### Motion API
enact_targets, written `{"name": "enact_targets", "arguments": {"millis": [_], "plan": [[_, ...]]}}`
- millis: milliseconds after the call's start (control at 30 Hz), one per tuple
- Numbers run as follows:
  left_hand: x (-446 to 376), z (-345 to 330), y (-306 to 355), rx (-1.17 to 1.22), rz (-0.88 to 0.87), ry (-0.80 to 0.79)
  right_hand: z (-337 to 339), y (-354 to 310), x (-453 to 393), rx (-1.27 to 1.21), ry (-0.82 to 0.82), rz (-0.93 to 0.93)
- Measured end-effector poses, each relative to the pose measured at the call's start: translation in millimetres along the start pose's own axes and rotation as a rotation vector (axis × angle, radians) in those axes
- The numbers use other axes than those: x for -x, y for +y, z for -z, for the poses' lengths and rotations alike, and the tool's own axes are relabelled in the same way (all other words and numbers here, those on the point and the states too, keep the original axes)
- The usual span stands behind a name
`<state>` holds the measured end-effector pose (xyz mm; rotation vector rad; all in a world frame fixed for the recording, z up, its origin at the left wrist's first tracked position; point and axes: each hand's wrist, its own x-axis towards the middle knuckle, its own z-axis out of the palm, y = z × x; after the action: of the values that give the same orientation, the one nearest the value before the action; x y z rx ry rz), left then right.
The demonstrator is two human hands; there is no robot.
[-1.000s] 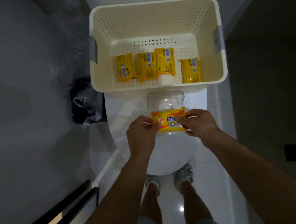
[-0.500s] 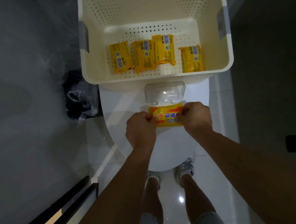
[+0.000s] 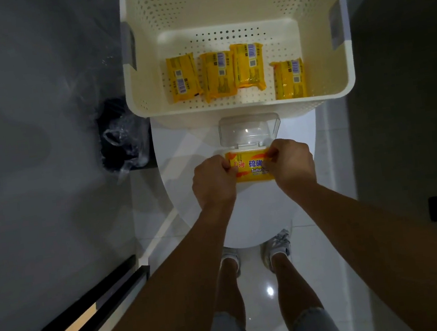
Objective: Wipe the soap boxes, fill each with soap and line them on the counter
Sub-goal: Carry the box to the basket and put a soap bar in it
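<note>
A yellow wrapped soap bar [image 3: 251,166] lies in a soap box on the closed white toilet lid [image 3: 246,217]. The box's clear hinged lid [image 3: 249,129] stands open behind it; the box base is hidden under the soap. My left hand [image 3: 214,182] pinches the soap's left end and my right hand [image 3: 291,164] pinches its right end, fingers curled. Several more yellow wrapped soaps [image 3: 216,75] lie in a cream perforated basket [image 3: 143,91] just beyond.
The basket sits behind the toilet lid. A black bin with a clear liner [image 3: 122,139] stands on the floor at the left. A grey wall runs along the left and a dark wall along the right. My feet [image 3: 253,252] are on glossy white tiles below.
Both hands have moved the soap slightly away from me, toward the open clear lid, and now grip its ends more tightly. The view has shifted closer to the basket.
</note>
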<state>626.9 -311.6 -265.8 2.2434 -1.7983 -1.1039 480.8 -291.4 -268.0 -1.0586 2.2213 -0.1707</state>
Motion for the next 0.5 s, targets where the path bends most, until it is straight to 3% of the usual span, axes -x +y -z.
{"name": "enact_targets", "arguments": {"millis": [167, 300, 500], "plan": [[0, 7, -9, 0.073, -0.065, -0.060, 4, 9, 6, -0.022, -0.039, 0.076], [3, 8, -20, -0.025, -0.145, -0.098, 7, 22, 13, 0.122, -0.099, 0.233], [0, 6, -18, 0.027, -0.150, -0.095, 4, 22, 9, 0.199, -0.023, 0.254]]}}
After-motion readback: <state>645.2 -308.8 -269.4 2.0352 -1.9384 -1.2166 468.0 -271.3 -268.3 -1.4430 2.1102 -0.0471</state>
